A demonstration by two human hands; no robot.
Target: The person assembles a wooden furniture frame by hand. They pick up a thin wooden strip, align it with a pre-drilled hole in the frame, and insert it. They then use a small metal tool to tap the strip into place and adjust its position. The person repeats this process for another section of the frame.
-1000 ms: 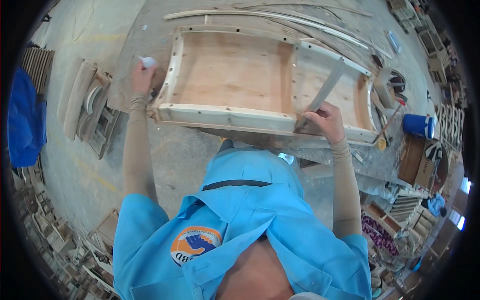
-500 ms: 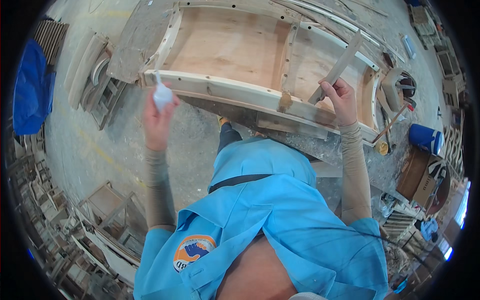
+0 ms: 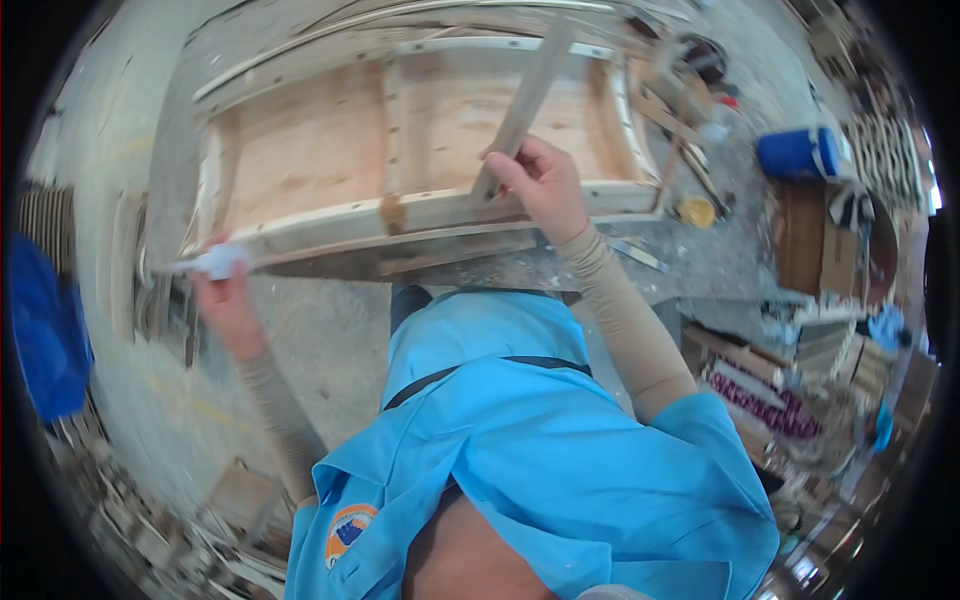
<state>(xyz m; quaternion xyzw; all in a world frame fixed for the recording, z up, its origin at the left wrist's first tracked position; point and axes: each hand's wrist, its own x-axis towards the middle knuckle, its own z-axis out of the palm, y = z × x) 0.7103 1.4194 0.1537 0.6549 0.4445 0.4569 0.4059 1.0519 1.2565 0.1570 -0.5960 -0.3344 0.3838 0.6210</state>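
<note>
A small white squeeze bottle with a thin nozzle (image 3: 225,262) is gripped in my left hand (image 3: 228,312), blurred by motion, near the front left corner of a wooden frame (image 3: 320,228). The nozzle points left. The frame has a curved outline, a panel base and a crosspiece (image 3: 391,130) that splits it into two bays. My right hand (image 3: 550,190) pinches the lower end of a flat wooden slat (image 3: 535,90) between thumb and fingers. The slat slants up and away over the right bay. Whether its low end touches the front rail, I cannot tell.
The frame lies on a worn workbench (image 3: 640,238). Right of it are loose wood pieces (image 3: 668,115), a small yellow tub (image 3: 697,211) and a blue jug (image 3: 797,154). A cardboard box (image 3: 800,240) stands farther right. A blue sheet (image 3: 48,335) hangs at far left.
The view has turned, so the frame sits farther left and more level. Both hands appear farther left, still holding the bottle and slat. The nozzle has swung from upward to leftward.
</note>
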